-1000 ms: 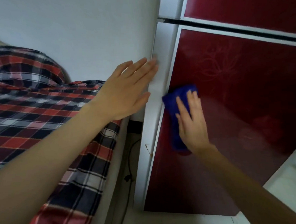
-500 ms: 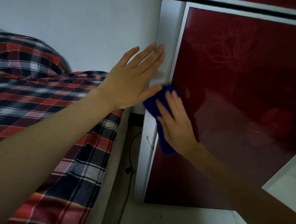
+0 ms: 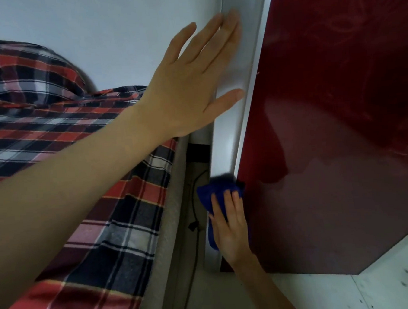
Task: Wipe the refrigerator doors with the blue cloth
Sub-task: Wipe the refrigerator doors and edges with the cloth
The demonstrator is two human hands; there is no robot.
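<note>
change: right hand [image 3: 232,227] with blue cloth [image 3: 212,190] has moved down the left edge of the red refrigerator door [image 3: 330,145], now near its bottom corner | right: fingers straight, pressing the cloth on this edge | left hand [image 3: 188,83]: fingers straight, flat on the white side frame [image 3: 224,148]

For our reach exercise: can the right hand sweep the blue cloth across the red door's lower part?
Probably yes. The right hand presses the blue cloth at the lower left edge of the red door; nothing blocks the panel beside it, and the left hand rests higher, on the white side.
</note>
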